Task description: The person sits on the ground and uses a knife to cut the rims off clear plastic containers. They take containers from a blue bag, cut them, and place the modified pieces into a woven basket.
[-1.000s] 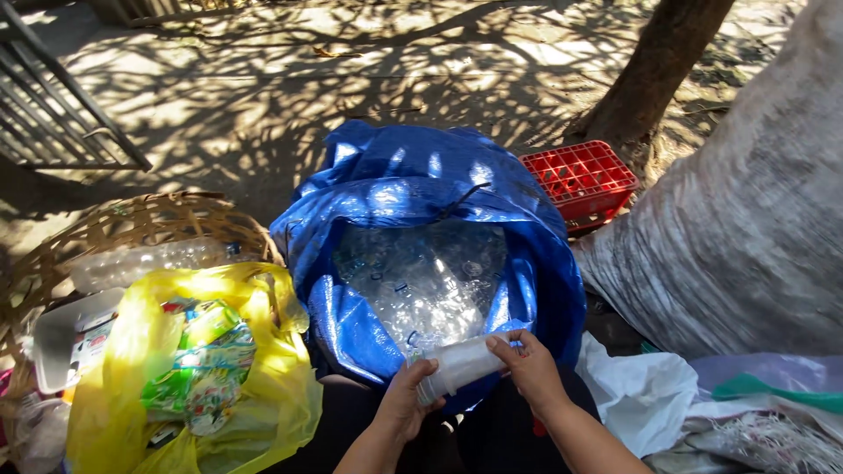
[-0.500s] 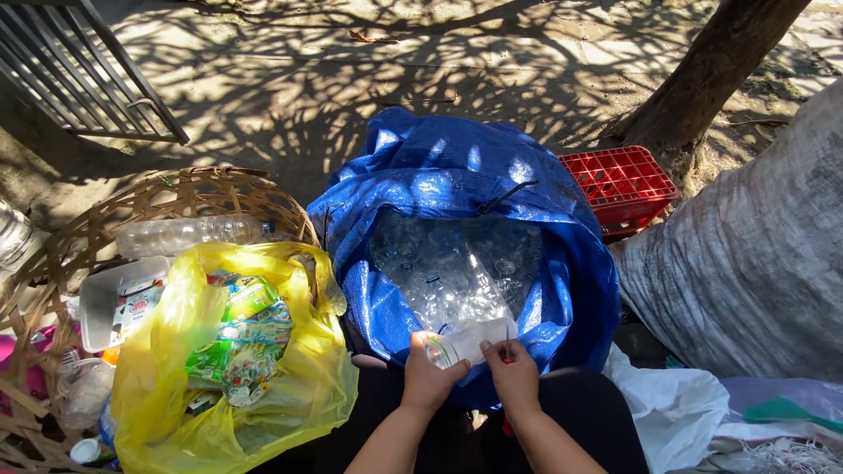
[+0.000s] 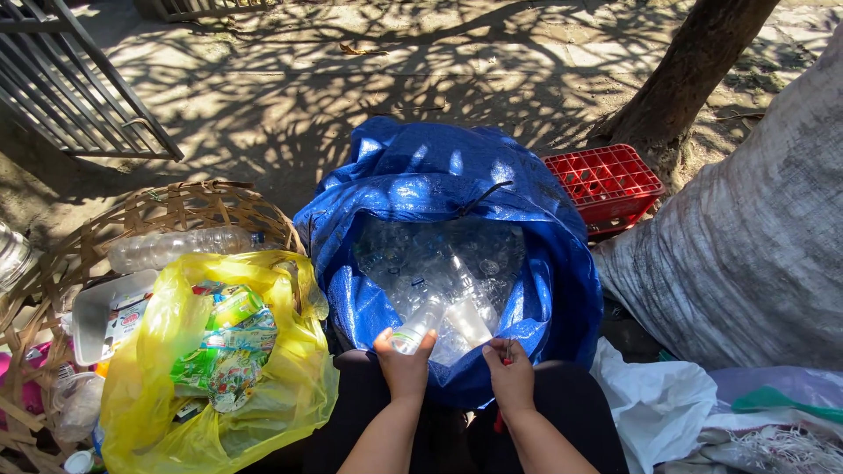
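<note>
My left hand [image 3: 406, 367] grips a clear plastic bottle [image 3: 421, 323], tilted with its far end over the mouth of a big blue sack [image 3: 562, 290]. The sack is full of clear plastic bottles [image 3: 439, 259]. My right hand [image 3: 511, 376] is closed just to the right, at the sack's near rim, pinching a small thin tool [image 3: 507, 351] with a reddish handle. The two hands are a little apart, above my dark-clothed lap.
A yellow plastic bag [image 3: 176, 412] of colourful wrappers sits at the left in a woven basket [image 3: 176, 206] holding bottles and a white tub. A red crate [image 3: 606, 183], a tree trunk [image 3: 694, 70] and a large grey sack [image 3: 755, 237] stand at the right. A metal gate [image 3: 61, 79] is at the far left.
Both hands held the bottle together before. Now my right hand has come off it and my left hand alone tips it toward the sack's opening.
</note>
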